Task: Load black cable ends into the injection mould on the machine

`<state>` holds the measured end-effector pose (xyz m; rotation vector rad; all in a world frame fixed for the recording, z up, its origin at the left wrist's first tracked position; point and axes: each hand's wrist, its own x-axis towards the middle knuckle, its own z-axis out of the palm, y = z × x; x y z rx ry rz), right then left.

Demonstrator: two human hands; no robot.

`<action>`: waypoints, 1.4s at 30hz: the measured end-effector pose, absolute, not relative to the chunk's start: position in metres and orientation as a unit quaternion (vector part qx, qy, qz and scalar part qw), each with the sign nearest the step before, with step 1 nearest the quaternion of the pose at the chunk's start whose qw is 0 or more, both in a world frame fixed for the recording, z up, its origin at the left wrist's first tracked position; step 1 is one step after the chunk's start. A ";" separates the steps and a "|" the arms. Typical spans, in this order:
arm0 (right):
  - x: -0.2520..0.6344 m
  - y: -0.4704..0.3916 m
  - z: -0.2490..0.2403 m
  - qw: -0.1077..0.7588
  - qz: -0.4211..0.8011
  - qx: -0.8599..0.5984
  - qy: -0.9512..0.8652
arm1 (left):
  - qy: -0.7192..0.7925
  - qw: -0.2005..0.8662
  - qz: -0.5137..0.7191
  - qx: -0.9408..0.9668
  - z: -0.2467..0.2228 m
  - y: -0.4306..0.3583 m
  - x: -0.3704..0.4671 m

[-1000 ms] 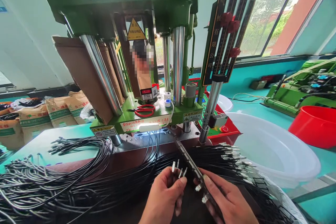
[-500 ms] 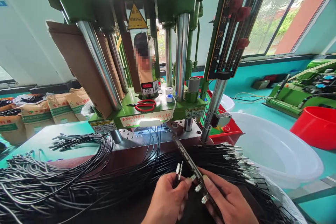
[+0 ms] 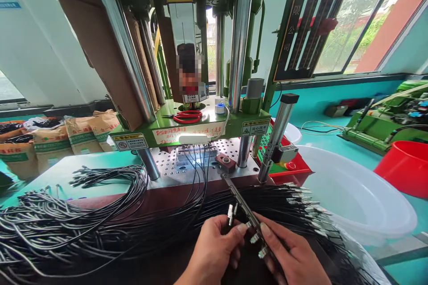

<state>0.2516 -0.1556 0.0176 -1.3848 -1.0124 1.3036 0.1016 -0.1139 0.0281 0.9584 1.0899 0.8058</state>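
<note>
My left hand point(image 3: 216, 245) is closed, its thumb and forefinger pinched on cable ends; silvery metal connectors point(image 3: 230, 213) stick up above the fingers. The thumb tip lies against a long, narrow metal bar point(image 3: 243, 205). Wrapped round that bar's near end is my right hand point(image 3: 294, 249), thumb along the top. Several metal connectors point(image 3: 254, 238) sit along the bar's left edge, between the two hands. Beneath and behind them spreads a thick pile of black cables point(image 3: 187, 216). More connector ends point(image 3: 310, 211) fan out at the pile's right side.
A green press point(image 3: 160, 133) stands ahead, red-handled pliers point(image 3: 189, 116) lying on its moving plate. Cables run into a lit mould point(image 3: 195, 156) on the perforated bed. A bundled cable coil point(image 3: 133, 176) lies left. White tub point(image 3: 361, 187) and red tub point(image 3: 406, 167) stand right.
The press's upper plate has risen with the pliers, uncovering the mould and the perforated bed. Both hands keep their hold on the bar and connectors, nearly in place.
</note>
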 end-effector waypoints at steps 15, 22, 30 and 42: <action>0.257 -0.159 0.020 0.481 0.562 -0.556 -0.380 | 0.481 0.695 0.361 0.393 0.025 -0.112 0.103; 0.259 -0.159 0.020 0.471 0.561 -0.551 -0.400 | 0.510 0.691 0.333 0.389 0.030 -0.111 0.102; 0.258 -0.159 0.021 0.454 0.556 -0.563 -0.409 | 0.513 0.687 0.326 0.399 0.034 -0.112 0.101; 0.263 -0.158 0.025 0.461 0.525 -0.554 -0.453 | 0.545 0.623 0.314 0.464 0.048 -0.112 0.101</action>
